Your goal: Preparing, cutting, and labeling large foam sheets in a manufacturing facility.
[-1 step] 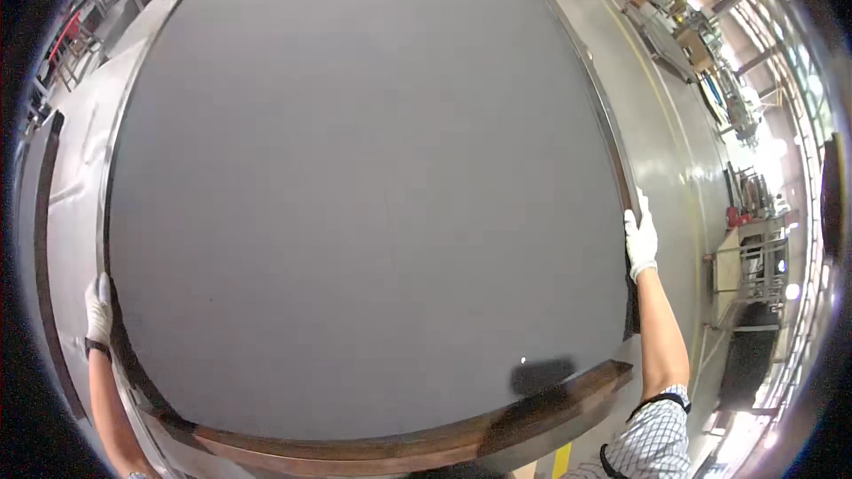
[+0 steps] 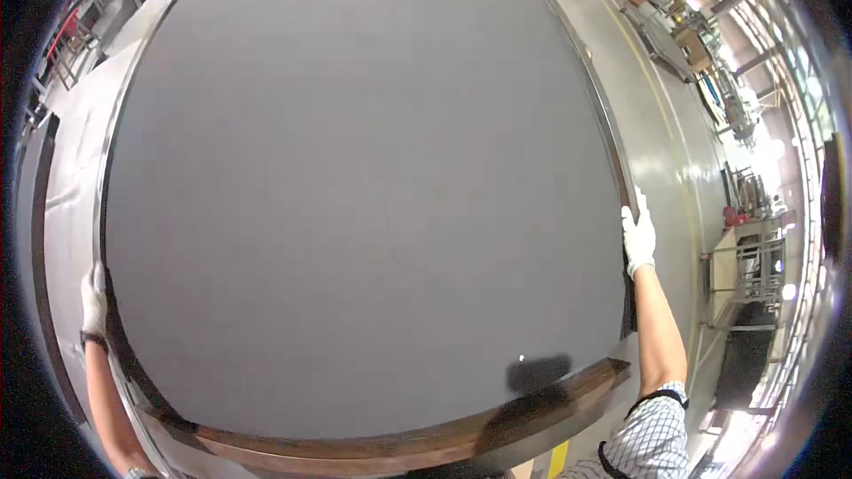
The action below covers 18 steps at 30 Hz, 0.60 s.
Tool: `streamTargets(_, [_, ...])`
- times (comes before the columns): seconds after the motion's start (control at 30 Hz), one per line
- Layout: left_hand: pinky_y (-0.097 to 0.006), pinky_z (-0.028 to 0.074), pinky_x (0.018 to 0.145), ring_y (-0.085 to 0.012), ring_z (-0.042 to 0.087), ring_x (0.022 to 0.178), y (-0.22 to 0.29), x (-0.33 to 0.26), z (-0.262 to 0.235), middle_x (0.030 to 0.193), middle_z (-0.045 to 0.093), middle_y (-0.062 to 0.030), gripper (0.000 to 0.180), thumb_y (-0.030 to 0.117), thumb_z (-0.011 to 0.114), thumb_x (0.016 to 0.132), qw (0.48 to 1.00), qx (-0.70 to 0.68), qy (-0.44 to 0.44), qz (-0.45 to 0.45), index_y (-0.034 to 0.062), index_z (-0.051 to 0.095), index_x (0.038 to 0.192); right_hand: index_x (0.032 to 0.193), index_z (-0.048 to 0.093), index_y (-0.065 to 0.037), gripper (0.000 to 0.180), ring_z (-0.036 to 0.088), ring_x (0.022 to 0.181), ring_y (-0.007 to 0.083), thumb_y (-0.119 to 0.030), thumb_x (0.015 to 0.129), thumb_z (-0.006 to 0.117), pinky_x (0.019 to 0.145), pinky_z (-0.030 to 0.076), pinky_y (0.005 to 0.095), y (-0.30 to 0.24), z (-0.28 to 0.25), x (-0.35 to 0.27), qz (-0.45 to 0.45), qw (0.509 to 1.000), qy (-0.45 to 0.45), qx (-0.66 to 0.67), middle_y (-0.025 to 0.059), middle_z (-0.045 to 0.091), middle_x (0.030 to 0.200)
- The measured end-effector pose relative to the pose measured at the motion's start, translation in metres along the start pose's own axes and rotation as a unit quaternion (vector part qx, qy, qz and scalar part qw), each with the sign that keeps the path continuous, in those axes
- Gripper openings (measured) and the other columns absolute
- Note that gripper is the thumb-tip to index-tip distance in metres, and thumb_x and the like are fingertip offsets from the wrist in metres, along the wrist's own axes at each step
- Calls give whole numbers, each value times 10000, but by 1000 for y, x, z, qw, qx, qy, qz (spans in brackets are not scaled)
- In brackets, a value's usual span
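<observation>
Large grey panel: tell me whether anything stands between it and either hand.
Nothing visible except the white gloves. The left hand is at the left edge of the large grey panel, the right hand at its right edge, with no loose object showing between.

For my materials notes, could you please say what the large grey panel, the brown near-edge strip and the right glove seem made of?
Large grey panel: perhaps coated board or fabric, given its matte, even surface. Brown strip: probably wood or wood-look laminate, by its streaky, faintly glossy face. Right glove: likely thin fabric, matte white and close-fitting.
</observation>
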State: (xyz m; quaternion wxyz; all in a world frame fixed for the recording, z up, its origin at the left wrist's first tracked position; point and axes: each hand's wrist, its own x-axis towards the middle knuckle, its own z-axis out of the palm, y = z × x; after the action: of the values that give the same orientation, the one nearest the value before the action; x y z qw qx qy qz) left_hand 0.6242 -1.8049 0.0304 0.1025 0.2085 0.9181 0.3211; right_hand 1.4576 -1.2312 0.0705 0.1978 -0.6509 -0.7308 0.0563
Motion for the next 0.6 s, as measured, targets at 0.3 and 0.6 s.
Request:
streamTargets(0.3, [-303,397,593,-109,428,683,-6,37,31,746,536,7,446,417,653,923,995,94,3,-26,-20,601,849,1172,600,-67,352,628,874,317,-280,900,671,817,487,399,18,19,15,149,989,-15,-12,184,677,1028])
streamTargets(0.6, [-360,355,1087,-293,469,1294,-23,10,52,1383,511,-235,722,453,573,965,991,128,-3,-48,-101,407,1396,1187,567,13,492,607,1050,417,-422,962,537,916,468,448,60,-4,-34,135,989,2,-59,277,632,1127])
